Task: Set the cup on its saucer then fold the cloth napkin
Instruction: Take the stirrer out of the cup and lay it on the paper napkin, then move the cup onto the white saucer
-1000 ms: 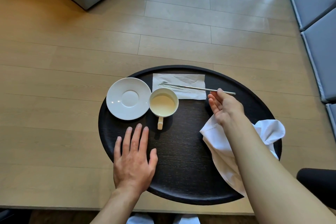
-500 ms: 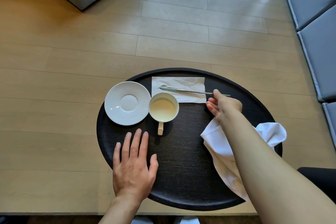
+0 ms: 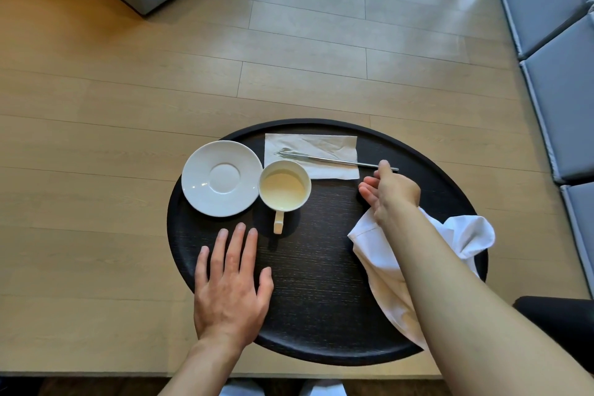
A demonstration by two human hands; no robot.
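Bright, even daylight; a pale washed-out sheen crosses the wooden floor [image 3: 321, 26] beyond the dark tray [image 3: 321, 299]. The cup [image 3: 284, 185] casts a soft shadow toward the viewer. Focus is sharp throughout. Wide-angle distortion bends floorboards near the frame edges.

A single head-worn wide-angle view looks steeply down, close over a round dark tray [image 3: 321, 315], edges probably bowed by the lens.

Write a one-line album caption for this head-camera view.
Cup beside its empty saucer, cloth napkin unfolded; both hands open over the tray.
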